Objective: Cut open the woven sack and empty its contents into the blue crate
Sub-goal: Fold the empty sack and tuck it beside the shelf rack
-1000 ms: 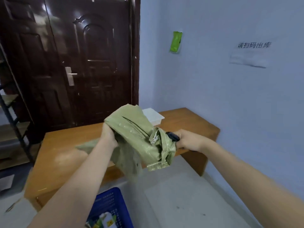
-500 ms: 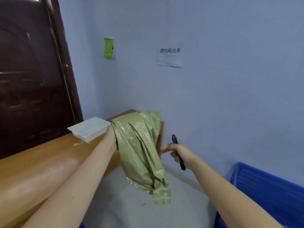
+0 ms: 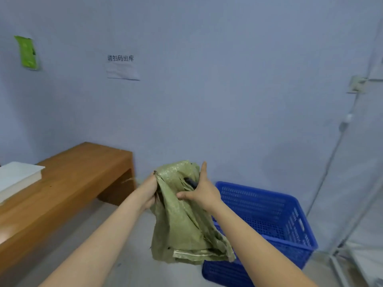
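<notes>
In mid-air, beside the blue crate [image 3: 275, 216] on the floor: hanging limp and crumpled, the green woven sack [image 3: 182, 220], bunched at its top edge. Left hand [image 3: 148, 192] closing around the sack's upper left edge. Right hand [image 3: 202, 191] pressing against its upper right, forefinger extended, pinning a dark cutter [image 3: 190, 182] to the fabric. Wooden bench [image 3: 68, 183] standing to the left.

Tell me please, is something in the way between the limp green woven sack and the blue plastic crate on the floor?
Nothing visible is. The green woven sack hangs from the left hand and right hand, its lower end beside the blue plastic crate. Between them is only air; the crate's open top shows nothing covering it.
</notes>
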A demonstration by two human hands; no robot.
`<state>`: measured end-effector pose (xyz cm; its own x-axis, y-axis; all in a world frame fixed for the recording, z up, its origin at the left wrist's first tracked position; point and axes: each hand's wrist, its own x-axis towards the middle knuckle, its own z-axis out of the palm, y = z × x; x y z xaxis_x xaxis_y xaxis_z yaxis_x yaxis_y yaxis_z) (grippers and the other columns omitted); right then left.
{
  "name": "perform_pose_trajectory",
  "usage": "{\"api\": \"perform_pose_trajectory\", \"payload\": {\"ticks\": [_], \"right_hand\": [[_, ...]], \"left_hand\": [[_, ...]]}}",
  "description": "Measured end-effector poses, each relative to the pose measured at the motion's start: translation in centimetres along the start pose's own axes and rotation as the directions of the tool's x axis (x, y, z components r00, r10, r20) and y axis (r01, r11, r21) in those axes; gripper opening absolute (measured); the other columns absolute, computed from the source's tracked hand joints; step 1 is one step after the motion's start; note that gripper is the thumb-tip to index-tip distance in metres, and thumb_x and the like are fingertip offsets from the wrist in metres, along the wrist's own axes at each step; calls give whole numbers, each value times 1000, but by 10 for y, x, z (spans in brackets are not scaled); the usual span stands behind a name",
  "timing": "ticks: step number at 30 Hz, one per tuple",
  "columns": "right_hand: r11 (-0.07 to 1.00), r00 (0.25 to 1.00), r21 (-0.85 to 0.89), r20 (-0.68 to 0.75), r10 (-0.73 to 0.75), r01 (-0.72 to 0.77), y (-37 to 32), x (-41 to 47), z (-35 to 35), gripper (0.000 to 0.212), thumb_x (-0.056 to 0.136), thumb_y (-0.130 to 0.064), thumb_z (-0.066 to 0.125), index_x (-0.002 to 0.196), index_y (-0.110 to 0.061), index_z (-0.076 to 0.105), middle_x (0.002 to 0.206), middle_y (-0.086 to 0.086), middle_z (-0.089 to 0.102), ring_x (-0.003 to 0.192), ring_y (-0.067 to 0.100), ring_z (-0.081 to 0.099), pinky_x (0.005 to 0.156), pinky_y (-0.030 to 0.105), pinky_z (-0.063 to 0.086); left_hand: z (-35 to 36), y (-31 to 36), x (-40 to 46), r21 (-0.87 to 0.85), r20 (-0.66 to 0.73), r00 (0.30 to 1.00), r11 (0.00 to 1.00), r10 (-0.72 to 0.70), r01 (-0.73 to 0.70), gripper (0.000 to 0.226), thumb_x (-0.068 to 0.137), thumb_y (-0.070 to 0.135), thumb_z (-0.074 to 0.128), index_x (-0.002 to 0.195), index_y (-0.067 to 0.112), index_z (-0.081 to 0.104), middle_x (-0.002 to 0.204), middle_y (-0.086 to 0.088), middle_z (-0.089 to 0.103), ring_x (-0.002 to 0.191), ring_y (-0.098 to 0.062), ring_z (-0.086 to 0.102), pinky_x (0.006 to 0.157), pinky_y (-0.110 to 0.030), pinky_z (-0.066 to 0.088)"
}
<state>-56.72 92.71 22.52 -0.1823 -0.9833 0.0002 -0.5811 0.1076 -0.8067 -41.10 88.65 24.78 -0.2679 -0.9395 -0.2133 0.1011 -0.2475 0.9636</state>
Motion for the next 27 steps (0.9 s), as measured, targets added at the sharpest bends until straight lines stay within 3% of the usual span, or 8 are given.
{"api": "perform_pose_trajectory", "payload": {"ticks": [2,4,6,8,15,19,23,27], "right_hand": [[968,991,251,130,-33,-1,27,-6,-29,131,63,-36,86,148,-40,-15,141,-13,49,132,13,45,107,36,41],[911,979,411,188,-79,-6,53,-13,-55,92,69,-24,83,144,-31,30,132,-11,56,124,11,53,92,22,50],[864,989,503,142,-45,-33,80,-18,-81,46,74,-16,80,115,-21,59,111,-4,69,99,10,67,72,15,54],[823,997,564,72,39,-73,109,-20,-106,31,75,-13,79,102,-16,66,103,2,72,87,13,71,69,21,56],[827,983,544,-22,181,-140,187,-13,-202,28,72,-9,79,98,-16,70,99,5,75,90,22,72,84,35,57],[796,966,587,-86,245,-150,212,3,-256,15,79,-9,74,88,-18,67,80,-3,74,72,11,70,63,21,56],[761,887,647,-321,331,-50,233,34,-304,15,79,-4,73,85,-17,67,80,-1,72,62,6,70,57,18,56],[846,702,533,-596,390,-18,270,64,-353,34,69,-19,81,100,-17,68,99,0,73,90,17,69,89,38,55]], "left_hand": [[41,-8,3,22,138,990,1000,-23,20,32,96,15,41,80,5,67,65,-8,74,58,-17,72,55,-25,60],[83,-11,4,89,243,970,996,-30,9,36,98,15,39,80,4,68,68,-7,75,61,-16,73,54,-24,59],[125,-15,10,163,295,956,986,-11,-39,30,96,13,42,84,4,69,77,-12,74,66,-20,72,59,-26,60],[162,-22,22,242,302,953,965,28,-105,21,91,6,47,91,7,68,86,-15,71,72,-23,69,68,-31,57],[235,-46,87,404,568,823,867,13,-293,31,87,11,62,116,20,60,110,6,67,107,-11,64,81,-14,51],[276,-70,122,243,708,701,961,-86,-128,91,46,73,75,117,19,59,113,9,72,107,-4,66,84,-14,51],[357,-94,158,146,755,634,986,-167,86,103,30,78,77,112,16,66,116,-9,71,104,-19,69,83,-31,57],[435,-107,181,60,797,555,946,-238,319,107,46,58,81,132,2,51,120,-17,65,114,-31,60,96,-44,49]]}}
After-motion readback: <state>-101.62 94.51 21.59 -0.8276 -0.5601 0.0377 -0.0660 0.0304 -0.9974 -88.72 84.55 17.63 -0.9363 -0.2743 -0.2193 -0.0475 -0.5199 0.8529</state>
